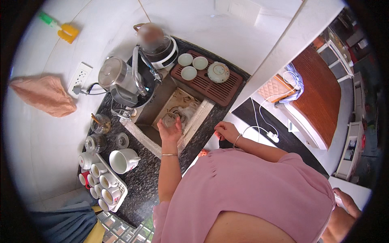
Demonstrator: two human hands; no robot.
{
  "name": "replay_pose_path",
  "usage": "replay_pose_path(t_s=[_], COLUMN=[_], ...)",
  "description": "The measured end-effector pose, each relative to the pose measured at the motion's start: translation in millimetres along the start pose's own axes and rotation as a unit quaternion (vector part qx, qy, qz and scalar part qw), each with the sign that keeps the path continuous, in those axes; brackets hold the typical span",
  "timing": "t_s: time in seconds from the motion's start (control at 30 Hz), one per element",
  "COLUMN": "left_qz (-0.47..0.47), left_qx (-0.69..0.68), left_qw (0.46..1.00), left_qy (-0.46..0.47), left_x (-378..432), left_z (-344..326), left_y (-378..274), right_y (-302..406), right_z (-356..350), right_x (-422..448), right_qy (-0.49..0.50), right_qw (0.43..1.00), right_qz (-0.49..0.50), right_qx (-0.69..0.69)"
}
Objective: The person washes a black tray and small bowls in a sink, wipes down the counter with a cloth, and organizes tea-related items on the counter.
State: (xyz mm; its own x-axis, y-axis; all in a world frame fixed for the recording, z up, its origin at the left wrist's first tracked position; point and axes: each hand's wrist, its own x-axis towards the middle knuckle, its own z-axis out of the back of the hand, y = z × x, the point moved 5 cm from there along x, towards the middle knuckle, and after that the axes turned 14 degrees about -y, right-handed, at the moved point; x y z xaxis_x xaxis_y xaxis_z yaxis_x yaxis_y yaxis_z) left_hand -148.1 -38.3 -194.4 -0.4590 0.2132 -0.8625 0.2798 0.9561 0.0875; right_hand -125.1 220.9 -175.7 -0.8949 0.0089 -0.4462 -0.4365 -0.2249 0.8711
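My left hand (pixel 170 131) reaches over the sink (pixel 149 114) with its fingers around a clear glass vessel (pixel 170 119), probably a cup. Below the glass, the drain (pixel 179 113) and some whitish foam or water (pixel 190 111) show on the stained sink floor. Beside the counter's front edge hangs my right hand (pixel 228 131), its fingers curled and partly hidden. Something red shows behind them, and whether that hand holds anything is unclear. The chrome faucet (pixel 137 73) arches at the back of the sink.
A tea tray (pixel 209 86) carries several small cups (pixel 200 63) and a lidded teapot (pixel 218 72). An electric kettle (pixel 117 74) and a glass pot (pixel 155 45) stand behind. Left are glass jars (pixel 101 124), a white mug (pixel 124 161) and a rack (pixel 121 191) of cups. Another person's arm (pixel 348 202) appears right.
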Motion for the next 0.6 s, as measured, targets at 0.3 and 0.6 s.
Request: replay_pose_path(t_s=[0.3,0.6], left_qz=[-0.037,-0.202], left_qx=[-0.004,0.048], left_qw=[0.999,0.978], left_qy=[-0.004,0.003], left_x=[-26,-40], left_z=[-12,-22], left_y=[8,21], right_y=[109,186], right_z=[79,71], right_x=[32,140], right_qy=[-0.294,-0.161], right_qw=[0.875,0.798], right_qz=[0.375,0.462], right_qx=[-0.082,-0.352])
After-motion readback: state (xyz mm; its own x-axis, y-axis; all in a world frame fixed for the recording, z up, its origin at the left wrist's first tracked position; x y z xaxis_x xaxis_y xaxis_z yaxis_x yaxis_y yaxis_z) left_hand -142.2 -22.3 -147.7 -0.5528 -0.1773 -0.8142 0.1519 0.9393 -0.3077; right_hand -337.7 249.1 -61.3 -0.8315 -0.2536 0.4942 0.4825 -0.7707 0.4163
